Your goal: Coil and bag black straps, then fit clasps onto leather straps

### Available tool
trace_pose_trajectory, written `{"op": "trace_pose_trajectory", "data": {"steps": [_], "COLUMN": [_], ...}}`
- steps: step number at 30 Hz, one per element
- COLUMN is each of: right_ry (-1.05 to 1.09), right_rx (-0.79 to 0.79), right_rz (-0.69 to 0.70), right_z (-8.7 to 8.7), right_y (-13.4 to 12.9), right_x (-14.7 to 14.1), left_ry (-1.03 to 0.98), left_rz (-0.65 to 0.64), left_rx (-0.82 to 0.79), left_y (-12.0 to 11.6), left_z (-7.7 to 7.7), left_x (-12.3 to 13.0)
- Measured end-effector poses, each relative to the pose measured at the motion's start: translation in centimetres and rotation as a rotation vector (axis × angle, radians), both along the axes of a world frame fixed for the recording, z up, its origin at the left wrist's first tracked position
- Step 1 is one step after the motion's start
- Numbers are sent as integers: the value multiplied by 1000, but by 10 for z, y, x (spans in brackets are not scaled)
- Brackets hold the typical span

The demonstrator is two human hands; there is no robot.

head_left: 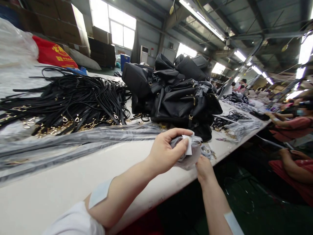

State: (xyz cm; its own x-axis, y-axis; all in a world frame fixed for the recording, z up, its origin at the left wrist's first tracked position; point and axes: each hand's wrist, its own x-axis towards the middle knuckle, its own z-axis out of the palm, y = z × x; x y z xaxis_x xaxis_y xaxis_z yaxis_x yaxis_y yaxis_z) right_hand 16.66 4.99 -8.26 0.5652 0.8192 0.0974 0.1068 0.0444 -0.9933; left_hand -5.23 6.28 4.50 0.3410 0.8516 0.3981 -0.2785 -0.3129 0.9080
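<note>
Translucent plastic wrap and shiny metal clasps

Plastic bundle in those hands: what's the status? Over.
Left hand gripping plastic bundle. Right hand at its edge, grip unclear. Black bags piled beyond; no obstruction visible.

Bags on table, straps left, bundle in front

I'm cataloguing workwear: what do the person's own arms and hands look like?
The left hand and right hand are ungloved. A white sleeve ends near the left elbow; no right sleeve shows. Each arm bears a pale blue rectangular patch.
</note>
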Motion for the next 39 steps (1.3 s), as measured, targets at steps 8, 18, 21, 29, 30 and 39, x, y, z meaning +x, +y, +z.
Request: {"op": "trace_pose_trajectory", "data": {"steps": [8, 18, 21, 29, 30, 39], "right_ry": [29, 21, 41, 159, 169, 146], "right_rx": [-117, 119, 159, 136, 140, 109], "right_rz": [-42, -86, 3, 90, 94, 102], "right_z": [-16, 65, 77, 60, 58, 56], "right_y": [-38, -99, -108, -103, -102, -91], "right_x": [-22, -29, -37, -45, -45, -51], "left_ry": [44, 330, 373, 361, 355, 342], "left_rz": [61, -59, -112, -137, -136, -143], "left_rx": [63, 129, 139, 51, 40, 43], "left_y": [5, 8, 1, -10, -11, -14], "left_z": [-4, -27, -38, -46, -46, -46], "left_x": [1, 30, 40, 49, 49, 48]}}
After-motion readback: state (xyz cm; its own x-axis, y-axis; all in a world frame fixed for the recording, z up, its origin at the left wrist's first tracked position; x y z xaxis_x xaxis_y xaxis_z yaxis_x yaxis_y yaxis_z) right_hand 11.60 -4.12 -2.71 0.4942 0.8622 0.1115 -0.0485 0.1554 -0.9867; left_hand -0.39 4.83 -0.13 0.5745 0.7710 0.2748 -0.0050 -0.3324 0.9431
